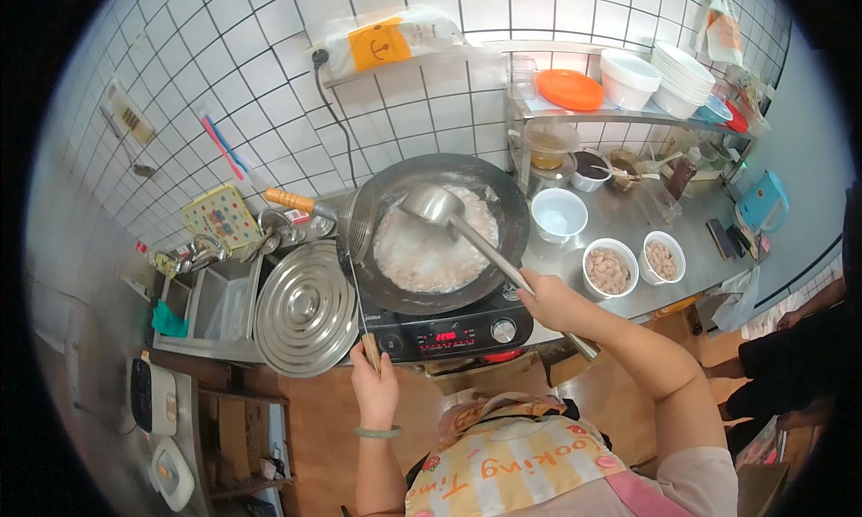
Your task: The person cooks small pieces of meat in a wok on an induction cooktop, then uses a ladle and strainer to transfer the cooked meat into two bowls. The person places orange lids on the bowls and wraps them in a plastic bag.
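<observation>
A black wok [512,214] sits on a Midea induction cooker [458,342] with a lit red display. Pale pieces of food in cloudy, steaming liquid [431,261] fill its middle. My right hand [552,298] grips the long handle of a metal ladle [431,204], whose bowl is over the food. In my left hand [376,382] is the wooden handle of a wire strainer [361,224]; its mesh head rests against the wok's left rim. An orange wooden handle [291,199], apparently the wok's, sticks out to the left.
A round metal lid [306,308] leans left of the cooker, beside metal bins [225,308]. To the right stand a white bowl [559,215] and two tubs of pale pieces [609,269]. Bowl stacks [630,79] fill the shelf. Another person [788,355] stands at right.
</observation>
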A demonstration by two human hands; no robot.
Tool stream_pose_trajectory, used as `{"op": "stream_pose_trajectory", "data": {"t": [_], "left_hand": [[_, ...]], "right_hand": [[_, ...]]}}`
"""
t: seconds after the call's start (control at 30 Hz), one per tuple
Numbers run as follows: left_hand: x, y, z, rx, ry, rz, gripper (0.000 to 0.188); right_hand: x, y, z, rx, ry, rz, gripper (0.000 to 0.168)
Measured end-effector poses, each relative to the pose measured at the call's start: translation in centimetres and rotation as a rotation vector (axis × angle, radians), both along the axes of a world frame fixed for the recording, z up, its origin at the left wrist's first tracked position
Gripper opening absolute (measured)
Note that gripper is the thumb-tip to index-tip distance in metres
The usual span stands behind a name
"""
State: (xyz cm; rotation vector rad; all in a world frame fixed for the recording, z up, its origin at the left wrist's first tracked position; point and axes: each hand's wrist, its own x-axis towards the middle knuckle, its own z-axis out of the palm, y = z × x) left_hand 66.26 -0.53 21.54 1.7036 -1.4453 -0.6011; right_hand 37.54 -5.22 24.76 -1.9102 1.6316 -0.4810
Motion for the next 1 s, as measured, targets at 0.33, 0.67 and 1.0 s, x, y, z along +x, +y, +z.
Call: {"op": "stream_pose_trajectory", "data": {"t": [0.33,0.67,1.0], "left_hand": [[0.6,0.7,-0.4,-0.064,0.037,-0.007,0.036],[0.6,0.4,0.1,-0.075,0.159,0.033,0.034],[-7.4,0.3,6.8,0.386,0.982,-0.333,0.030]], "right_hand": [[0.6,-0.3,3.1,0.599,-0.542,-0.175,0.025],[-3.1,2.9,2.9,1.311,-1.926,-0.161,0.033],[-11.4,12.7,8.4,0.984,-2.110,-0.077,0.045]]}}
